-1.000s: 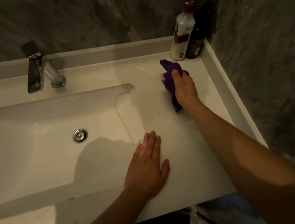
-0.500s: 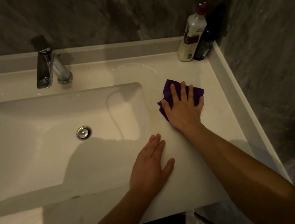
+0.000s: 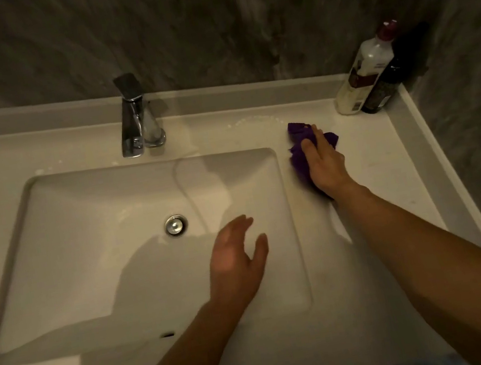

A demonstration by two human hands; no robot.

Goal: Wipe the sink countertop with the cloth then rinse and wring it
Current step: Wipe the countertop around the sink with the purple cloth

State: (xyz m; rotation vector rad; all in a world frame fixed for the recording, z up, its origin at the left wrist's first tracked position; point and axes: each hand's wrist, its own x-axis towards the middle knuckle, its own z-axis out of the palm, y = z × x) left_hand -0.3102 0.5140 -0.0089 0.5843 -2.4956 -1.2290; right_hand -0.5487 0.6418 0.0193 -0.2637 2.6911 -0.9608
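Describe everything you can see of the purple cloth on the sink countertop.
The purple cloth is a soft, fuzzy-looking fabric, bunched and crumpled rather than spread flat. It lies on the pale countertop just right of the basin's far right corner, in front of the two bottles but apart from them. The right hand presses down on it, covering its middle; folds stick out beyond the fingers and to the hand's left. Whether it is wet cannot be told.

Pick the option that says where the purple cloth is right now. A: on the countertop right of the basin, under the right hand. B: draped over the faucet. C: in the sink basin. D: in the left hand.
A: the purple cloth lies on the countertop under the right hand.
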